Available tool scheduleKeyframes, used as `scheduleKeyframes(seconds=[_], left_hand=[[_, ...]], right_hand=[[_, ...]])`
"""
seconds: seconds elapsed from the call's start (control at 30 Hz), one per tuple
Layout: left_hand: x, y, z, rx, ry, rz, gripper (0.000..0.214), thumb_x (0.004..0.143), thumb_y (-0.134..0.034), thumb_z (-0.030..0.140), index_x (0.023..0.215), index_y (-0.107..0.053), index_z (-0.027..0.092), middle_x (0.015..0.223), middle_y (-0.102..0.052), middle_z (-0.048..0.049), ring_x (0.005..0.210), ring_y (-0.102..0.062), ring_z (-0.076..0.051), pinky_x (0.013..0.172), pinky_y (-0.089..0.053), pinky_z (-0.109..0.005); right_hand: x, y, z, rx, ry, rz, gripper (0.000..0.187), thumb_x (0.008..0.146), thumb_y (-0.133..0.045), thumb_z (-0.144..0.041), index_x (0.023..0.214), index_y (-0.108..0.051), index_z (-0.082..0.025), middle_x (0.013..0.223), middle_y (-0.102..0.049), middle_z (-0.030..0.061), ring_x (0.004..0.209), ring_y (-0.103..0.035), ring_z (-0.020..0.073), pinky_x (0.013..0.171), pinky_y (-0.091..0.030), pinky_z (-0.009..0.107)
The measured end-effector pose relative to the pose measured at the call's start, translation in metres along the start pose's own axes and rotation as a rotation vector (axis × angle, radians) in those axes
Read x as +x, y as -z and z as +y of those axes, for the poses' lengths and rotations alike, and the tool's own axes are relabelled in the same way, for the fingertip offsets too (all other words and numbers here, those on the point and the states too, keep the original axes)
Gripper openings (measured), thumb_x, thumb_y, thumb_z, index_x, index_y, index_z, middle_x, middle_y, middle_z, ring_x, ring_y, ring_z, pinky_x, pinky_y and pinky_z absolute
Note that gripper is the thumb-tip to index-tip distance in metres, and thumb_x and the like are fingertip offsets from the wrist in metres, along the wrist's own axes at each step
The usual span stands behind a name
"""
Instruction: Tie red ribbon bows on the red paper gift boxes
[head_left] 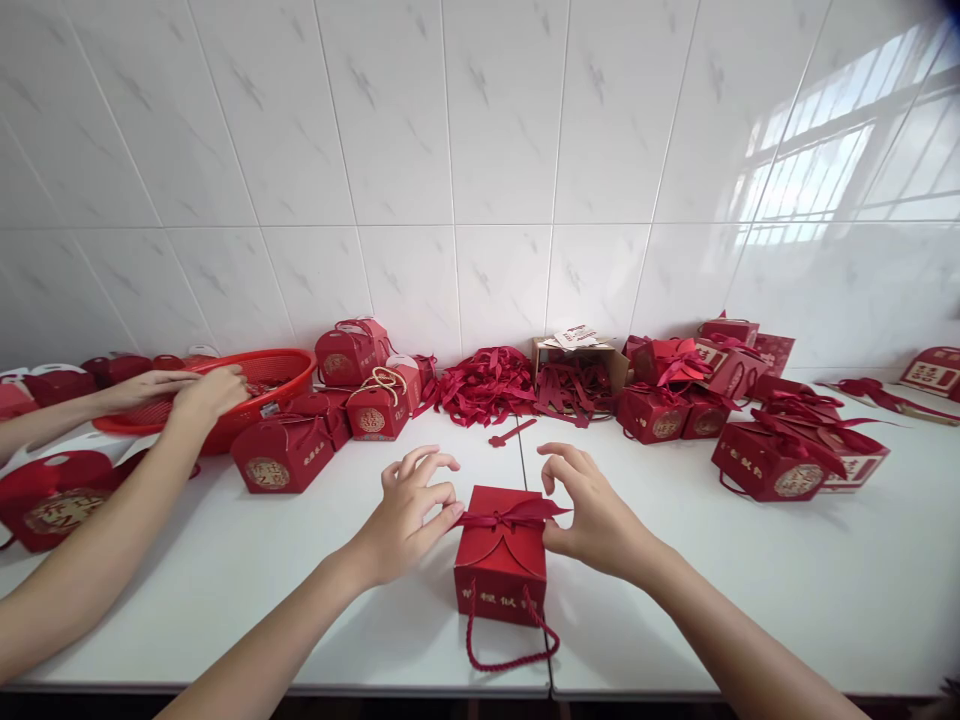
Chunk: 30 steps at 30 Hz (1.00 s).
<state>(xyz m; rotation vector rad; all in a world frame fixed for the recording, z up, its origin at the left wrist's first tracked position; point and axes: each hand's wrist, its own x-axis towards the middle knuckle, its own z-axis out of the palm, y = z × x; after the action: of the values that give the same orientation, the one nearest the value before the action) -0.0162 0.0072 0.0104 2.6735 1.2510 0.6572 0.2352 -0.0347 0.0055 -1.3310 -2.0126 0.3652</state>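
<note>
A small red gift box (pixel 499 560) stands upright on the white table in front of me, with gold lettering on its near side. Tied over its closed top is a red ribbon bow (pixel 510 515), and a twisted rope handle (pixel 517 662) hangs down its front. My left hand (pixel 412 515) is at the box's left, fingers spread, the thumb and a finger by the bow's left end. On the other side, my right hand (pixel 589 512) has its fingers curved apart, the thumb against the box's right edge near the ribbon's tail. Neither hand clearly grips anything.
Loose red ribbons (pixel 487 385) lie in a heap by the tiled wall, beside a cardboard box (pixel 616 365) of ribbons. Bowed gift boxes (pixel 780 460) stand at right, others (pixel 281 455) at left. Another person's hands (pixel 206 395) reach into a red basket (pixel 300 370).
</note>
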Motion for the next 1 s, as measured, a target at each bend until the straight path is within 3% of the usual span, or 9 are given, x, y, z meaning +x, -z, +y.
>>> scheduleKeyframes(seconds=[0.17,0.3,0.37,0.5,0.63,0.73,0.83,0.93,1.0], left_hand=[[-0.002,-0.003,0.002,0.124,-0.064,0.1,0.031,0.09,-0.042,0.032,0.069,-0.061,0.021,0.119,-0.058,-0.0063,0.129,-0.03,-0.035,0.095,-0.02,-0.056],[-0.008,0.0,-0.002,-0.23,-0.063,0.227,0.035,0.094,-0.034,0.033,0.077,-0.063,0.023,0.129,-0.055,-0.0049,0.132,-0.03,-0.03,0.106,-0.018,-0.051],[-0.009,0.004,-0.005,-0.47,-0.06,0.297,0.031,0.095,-0.032,0.035,0.102,-0.06,0.025,0.14,-0.045,-0.0047,0.134,-0.029,-0.027,0.11,-0.02,-0.045],[0.002,-0.001,-0.02,-0.633,0.095,0.354,0.038,0.095,-0.032,0.042,0.128,-0.043,0.026,0.146,-0.038,-0.0068,0.136,-0.03,-0.025,0.11,-0.024,-0.042],[0.015,-0.035,-0.046,-0.43,0.335,0.247,0.041,0.093,-0.03,0.047,0.125,-0.043,0.024,0.138,-0.044,-0.0098,0.131,-0.035,-0.026,0.107,-0.03,-0.045],[0.014,-0.061,-0.062,-0.371,0.387,0.143,0.038,0.087,-0.043,0.048,0.114,-0.052,0.023,0.122,-0.055,-0.0111,0.124,-0.039,-0.031,0.103,-0.032,-0.052],[0.008,-0.073,-0.066,-0.305,0.309,0.039,0.036,0.086,-0.047,0.046,0.115,-0.053,0.026,0.123,-0.055,-0.0075,0.124,-0.04,-0.029,0.103,-0.032,-0.05],[0.006,-0.074,-0.064,-0.139,0.237,-0.056,0.037,0.087,-0.045,0.042,0.119,-0.05,0.025,0.128,-0.051,-0.0084,0.125,-0.039,-0.029,0.103,-0.032,-0.05],[0.01,-0.074,-0.06,-0.042,0.243,-0.091,0.035,0.087,-0.042,0.036,0.119,-0.049,0.023,0.128,-0.05,-0.0097,0.124,-0.041,-0.029,0.102,-0.032,-0.05]], right_hand=[[-0.003,0.002,0.002,-0.021,-0.007,0.018,0.028,0.063,-0.055,-0.01,0.083,-0.04,-0.024,0.13,-0.045,0.0072,0.126,-0.036,0.0278,0.095,-0.037,0.046],[-0.009,0.006,0.015,0.198,-0.055,0.015,0.023,0.075,-0.059,-0.022,0.094,-0.046,-0.025,0.132,-0.046,0.0066,0.128,-0.038,0.0251,0.101,-0.035,0.047],[-0.013,0.006,0.024,0.368,-0.093,-0.052,0.042,0.077,-0.063,-0.033,0.114,-0.043,-0.029,0.139,-0.04,0.0074,0.131,-0.038,0.0242,0.105,-0.034,0.046],[-0.02,-0.01,0.027,0.489,-0.081,-0.245,0.113,0.057,-0.082,-0.041,0.145,-0.012,-0.03,0.154,-0.018,0.0112,0.141,-0.018,0.0275,0.113,-0.021,0.047],[-0.019,-0.025,0.02,0.612,-0.096,-0.203,0.109,0.058,-0.082,-0.037,0.145,-0.018,-0.029,0.141,-0.041,0.0118,0.131,-0.039,0.0273,0.111,-0.028,0.047],[-0.016,-0.011,0.032,0.637,-0.171,-0.038,0.094,0.064,-0.078,-0.038,0.141,-0.024,-0.029,0.128,-0.052,0.01,0.117,-0.052,0.0252,0.104,-0.037,0.046],[-0.016,0.021,0.066,0.46,-0.315,0.303,0.09,0.066,-0.073,-0.048,0.139,-0.026,-0.026,0.13,-0.048,0.0142,0.112,-0.054,0.029,0.095,-0.045,0.046],[-0.017,0.05,0.109,0.026,-0.57,0.796,0.101,0.061,-0.071,-0.057,0.14,-0.028,-0.013,0.137,-0.032,0.0249,0.127,-0.035,0.0413,0.101,-0.034,0.055],[-0.017,0.057,0.132,-0.176,-0.688,0.965,0.102,0.065,-0.066,-0.06,0.143,-0.025,-0.007,0.143,-0.016,0.0291,0.134,-0.016,0.0464,0.105,-0.023,0.06]])
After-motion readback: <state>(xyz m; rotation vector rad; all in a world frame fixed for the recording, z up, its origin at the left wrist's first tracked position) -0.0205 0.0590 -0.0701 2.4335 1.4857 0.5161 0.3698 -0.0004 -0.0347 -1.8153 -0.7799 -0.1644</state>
